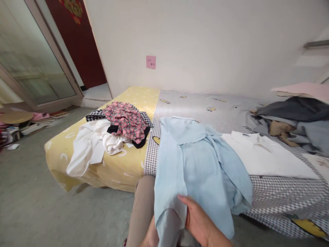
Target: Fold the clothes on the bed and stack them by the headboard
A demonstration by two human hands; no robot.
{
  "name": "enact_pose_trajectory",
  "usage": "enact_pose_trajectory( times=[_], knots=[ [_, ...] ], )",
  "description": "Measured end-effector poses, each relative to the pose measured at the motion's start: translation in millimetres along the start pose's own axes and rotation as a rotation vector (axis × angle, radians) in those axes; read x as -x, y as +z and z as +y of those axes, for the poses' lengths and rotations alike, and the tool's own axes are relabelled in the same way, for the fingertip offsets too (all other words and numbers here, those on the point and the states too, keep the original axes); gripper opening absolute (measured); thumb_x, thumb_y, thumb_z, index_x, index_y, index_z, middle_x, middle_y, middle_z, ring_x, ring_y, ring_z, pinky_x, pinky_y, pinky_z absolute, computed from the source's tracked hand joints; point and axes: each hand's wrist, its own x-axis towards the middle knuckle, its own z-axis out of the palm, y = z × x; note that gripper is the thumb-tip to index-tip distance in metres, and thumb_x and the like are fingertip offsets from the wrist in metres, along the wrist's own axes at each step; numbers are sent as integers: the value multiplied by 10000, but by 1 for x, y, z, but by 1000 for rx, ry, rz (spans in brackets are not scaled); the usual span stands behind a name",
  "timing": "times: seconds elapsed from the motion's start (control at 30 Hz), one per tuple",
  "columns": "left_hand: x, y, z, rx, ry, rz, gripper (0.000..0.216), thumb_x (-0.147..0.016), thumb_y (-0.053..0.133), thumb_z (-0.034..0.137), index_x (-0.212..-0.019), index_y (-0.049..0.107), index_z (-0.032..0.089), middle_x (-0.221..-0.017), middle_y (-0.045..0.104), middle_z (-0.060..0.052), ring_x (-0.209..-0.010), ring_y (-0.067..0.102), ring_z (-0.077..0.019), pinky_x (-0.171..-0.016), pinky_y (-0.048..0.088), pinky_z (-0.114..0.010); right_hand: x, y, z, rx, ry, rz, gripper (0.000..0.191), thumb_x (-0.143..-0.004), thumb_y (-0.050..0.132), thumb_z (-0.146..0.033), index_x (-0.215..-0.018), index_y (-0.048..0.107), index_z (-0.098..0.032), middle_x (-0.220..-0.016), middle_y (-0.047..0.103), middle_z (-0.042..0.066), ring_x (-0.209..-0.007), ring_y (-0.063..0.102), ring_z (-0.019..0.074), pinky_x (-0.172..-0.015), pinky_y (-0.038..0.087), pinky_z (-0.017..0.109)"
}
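A light blue shirt (203, 164) lies spread over the front edge of the bed, and its near end hangs over my lap. At its lower edge my right hand (199, 219) grips the cloth, thumb on top and fingers underneath. My left hand (151, 236) holds the same end from the left side, its fingertips covered by the fabric. The cloth between both hands is folded over and shows its inner side. Beside the shirt, to the right, a folded white shirt (269, 156) lies flat on the checked sheet.
On the yellow bedding (131, 164) at left lies a heap with a pink patterned garment (125, 121) and a white garment (87, 144). Dark and grey clothes (290, 111) are piled at right on the checked sheet (195, 103). A wall (205, 44) stands behind the bed.
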Motion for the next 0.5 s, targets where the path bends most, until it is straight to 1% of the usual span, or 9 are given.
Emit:
enact_pose_trajectory(
  times=[0.07, 0.13, 0.2, 0.3, 0.37, 0.5],
  knots=[
    [12, -7, 0, 30, -39, -16, 927, -710, 665, 789, -1406, 607, 180, -1309, 718, -148, -1295, 596, -434, -1139, 427, -603, 0, -10, 7, 60, -51, -26, 455, -714, 829, -391, -1095, 724, -165, -985, 800, 80, -1020, 732, 282, -938, 549, 375],
    [17, -14, -1, 68, -70, -29, 996, -694, 617, 853, -1408, 604, 158, -1293, 725, -152, -1320, 576, -432, -1152, 407, -610, 0, -21, 14, 106, -72, -36, 532, -674, 860, -409, -1126, 722, -166, -1037, 794, 95, -1042, 722, 294, -936, 543, 383],
    [18, -22, -2, 104, -79, -21, 1008, -680, 663, 823, -1413, 595, 135, -1288, 724, -172, -1336, 562, -433, -1173, 378, -606, 0, -31, 20, 146, -64, -26, 603, -631, 891, -421, -1148, 718, -163, -1066, 788, 111, -1051, 716, 300, -921, 540, 383],
    [16, -29, -7, 152, -71, 58, 944, -711, 684, 763, -1405, 605, 127, -1284, 724, -181, -1321, 580, -422, -1182, 377, -574, 4, -38, 25, 198, -44, -27, 659, -600, 909, -453, -1161, 714, -168, -1104, 780, 119, -1060, 706, 301, -879, 541, 370],
    [15, -29, -11, 156, -76, 118, 887, -736, 687, 726, -1384, 624, 123, -1255, 739, -178, -1283, 614, -414, -1163, 406, -558, 8, -37, 26, 246, -24, -37, 662, -592, 913, -481, -1139, 719, -165, -1104, 778, 118, -1053, 704, 294, -868, 538, 361],
    [15, -23, -15, 103, -48, 211, 749, -724, 785, 580, -1305, 673, 121, -1125, 786, -166, -1171, 687, -400, -1081, 490, -532, 14, -33, 29, 330, 47, -97, 663, -627, 887, -533, -1151, 715, -165, -1062, 781, 113, -974, 718, 282, -879, 531, 387]
  ],
)
